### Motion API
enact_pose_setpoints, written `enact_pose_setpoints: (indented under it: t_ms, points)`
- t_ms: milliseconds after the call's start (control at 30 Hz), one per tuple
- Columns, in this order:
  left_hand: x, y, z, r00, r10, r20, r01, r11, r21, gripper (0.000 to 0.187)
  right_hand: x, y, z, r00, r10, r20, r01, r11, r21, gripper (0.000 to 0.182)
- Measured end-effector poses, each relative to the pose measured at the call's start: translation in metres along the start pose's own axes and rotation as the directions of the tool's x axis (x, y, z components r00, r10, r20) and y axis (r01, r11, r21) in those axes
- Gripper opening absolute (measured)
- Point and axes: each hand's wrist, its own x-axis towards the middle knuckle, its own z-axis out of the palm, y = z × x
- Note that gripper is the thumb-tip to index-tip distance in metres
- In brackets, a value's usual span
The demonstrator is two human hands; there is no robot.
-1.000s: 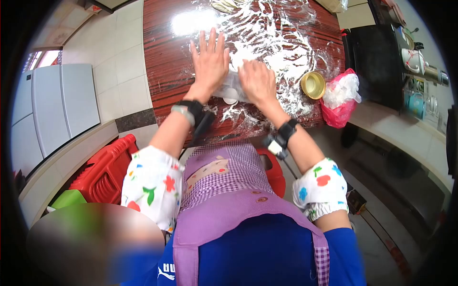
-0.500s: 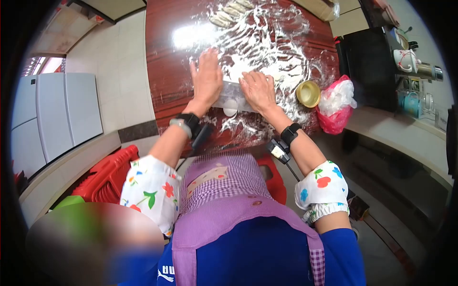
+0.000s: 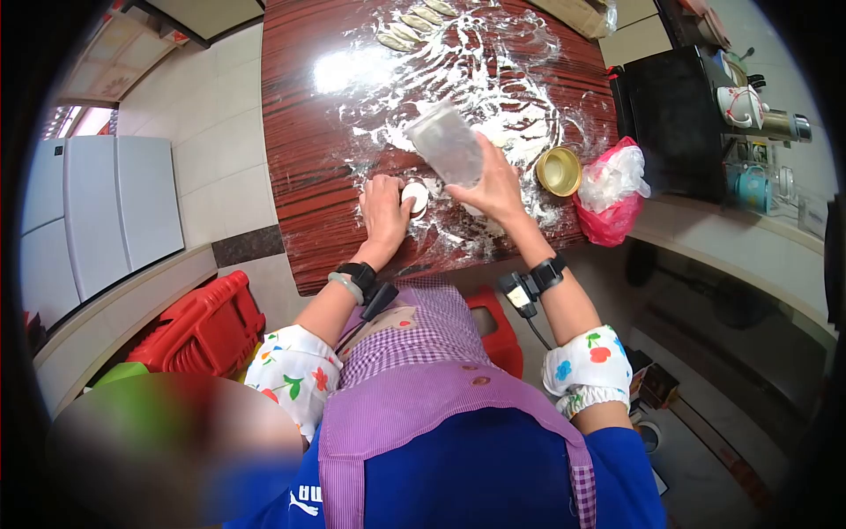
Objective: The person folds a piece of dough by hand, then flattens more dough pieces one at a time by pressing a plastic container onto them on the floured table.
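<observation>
My right hand (image 3: 495,187) grips a translucent rectangular plastic piece (image 3: 443,143), box-like and tilted, raised above the floury table (image 3: 313,150). Thumb and fingers clasp its near right end. To the left, my left hand (image 3: 383,213) lies low on the tabletop with its fingers stretched forward. Its thumb stands apart and meets the edge of a small round white dough disc (image 3: 415,196). White flour (image 3: 493,79) is streaked widely over the dark red wood.
Several filled, dumpling-like dough pieces (image 3: 414,28) lie at the far edge. A gold metal bowl (image 3: 559,171) and a pink and white plastic bag (image 3: 610,194) stand on the right. Red plastic stools (image 3: 198,326) are at lower left. Another person's blurred shape is at bottom left.
Both hands were pressing the plastic piece flat over the dough disc. My right hand has lifted it up and tilted it. My left hand has let go and come down beside the disc.
</observation>
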Motion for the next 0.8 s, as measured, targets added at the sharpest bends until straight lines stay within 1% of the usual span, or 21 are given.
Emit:
enact_pose_setpoints:
  t_ms: [33, 67, 100, 167, 200, 233, 267, 300, 333, 367, 400, 433, 467, 500, 533, 567, 633, 667, 733, 767, 800]
  points:
    - [0.0, 0.0, 0.005, 0.999, 0.018, -0.033, -0.017, 1.0, 0.002, 0.028, -0.004, 0.007, -0.005, 0.994, 0.084, -0.075, -0.079, 0.994, 0.071, 0.107]
    - [-0.001, -0.001, 0.008, 0.997, 0.034, -0.064, -0.034, 0.999, 0.005, 0.026, -0.008, 0.014, -0.012, 0.987, 0.155, -0.047, -0.145, 0.975, 0.167, 0.105]
    - [-0.002, -0.002, 0.012, 0.998, 0.036, -0.061, -0.036, 0.999, 0.005, 0.026, -0.014, 0.019, -0.017, 0.986, 0.158, -0.047, -0.149, 0.975, 0.167, 0.105]
    - [-0.001, 0.0, 0.013, 0.998, -0.044, -0.051, 0.041, 0.997, -0.064, 0.023, -0.03, 0.025, -0.026, 0.96, 0.276, -0.034, -0.227, 0.848, 0.48, 0.101]
    - [0.001, 0.001, 0.013, 0.998, -0.04, -0.05, 0.037, 0.997, -0.063, 0.023, -0.036, 0.028, -0.029, 0.964, 0.267, 0.01, -0.228, 0.802, 0.552, 0.101]
    - [0.004, 0.007, 0.008, 0.999, -0.037, -0.004, 0.036, 0.988, -0.151, 0.02, -0.042, 0.036, -0.025, 0.963, 0.269, 0.009, -0.229, 0.801, 0.553, 0.101]
    - [0.007, 0.013, 0.005, 0.999, -0.031, 0.043, 0.04, 0.971, -0.237, 0.017, -0.048, 0.046, -0.015, 0.964, 0.261, -0.042, -0.207, 0.843, 0.497, 0.098]
    - [0.012, 0.019, 0.002, 0.999, -0.03, 0.045, 0.039, 0.971, -0.237, 0.017, -0.055, 0.056, -0.006, 0.964, 0.25, -0.091, -0.187, 0.88, 0.436, 0.095]
    - [0.018, 0.026, 0.001, 0.971, 0.219, -0.1, -0.233, 0.957, -0.174, 0.016, -0.059, 0.051, -0.01, 0.962, 0.262, -0.073, -0.2, 0.862, 0.466, 0.094]
    - [0.021, 0.03, 0.002, 0.862, 0.456, -0.223, -0.481, 0.873, -0.075, 0.015, -0.062, 0.053, -0.008, 0.961, 0.266, -0.073, -0.203, 0.861, 0.466, 0.094]
    - [0.021, 0.017, 0.009, 0.852, 0.522, 0.034, -0.523, 0.852, 0.015, 0.027, -0.065, 0.055, -0.006, 0.961, 0.266, -0.076, -0.197, 0.852, 0.485, 0.094]
    - [0.017, 0.014, 0.011, 0.852, 0.522, 0.035, -0.523, 0.852, 0.014, 0.027, -0.066, 0.056, -0.005, 0.961, 0.265, -0.081, -0.19, 0.843, 0.504, 0.094]
    - [0.009, 0.011, 0.012, 0.797, 0.593, 0.118, -0.605, 0.781, 0.158, 0.035, -0.067, 0.057, -0.004, 0.96, 0.267, -0.08, -0.192, 0.842, 0.504, 0.094]
    - [0.0, 0.007, 0.013, 0.735, 0.644, 0.212, -0.676, 0.678, 0.288, 0.044, -0.068, 0.058, -0.004, 0.963, 0.256, -0.088, -0.186, 0.862, 0.472, 0.095]
    - [-0.012, -0.002, 0.012, 0.733, 0.55, 0.401, -0.665, 0.705, 0.248, 0.059, -0.07, 0.058, -0.004, 0.965, 0.246, -0.095, -0.181, 0.88, 0.44, 0.096]
    - [-0.023, -0.004, 0.004, 0.73, 0.549, 0.406, -0.666, 0.704, 0.246, 0.059, -0.07, 0.054, -0.006, 0.964, 0.25, -0.092, -0.185, 0.877, 0.443, 0.096]
    - [-0.039, -0.007, -0.014, 0.765, 0.489, 0.419, -0.606, 0.767, 0.212, 0.065, -0.067, 0.039, -0.012, 0.978, 0.19, -0.088, -0.157, 0.943, 0.293, 0.099]
    - [-0.041, -0.01, -0.019, 0.764, 0.455, 0.458, -0.598, 0.766, 0.236, 0.068, -0.063, 0.03, -0.013, 0.978, 0.188, -0.085, -0.155, 0.942, 0.299, 0.099]
    - [-0.043, -0.011, -0.019, 0.78, 0.454, 0.431, -0.585, 0.775, 0.241, 0.067, -0.054, 0.014, -0.014, 0.998, 0.06, -0.036, -0.054, 0.988, 0.148, 0.101]
    - [-0.042, -0.009, -0.02, 0.794, 0.457, 0.401, -0.573, 0.784, 0.24, 0.066, -0.05, 0.006, -0.014, 0.997, 0.062, -0.037, -0.056, 0.987, 0.148, 0.101]
    - [-0.042, -0.008, -0.022, 0.813, 0.487, 0.319, -0.558, 0.808, 0.189, 0.057, -0.046, -0.003, -0.013, 0.998, -0.028, -0.063, 0.032, 0.997, 0.072, 0.1]
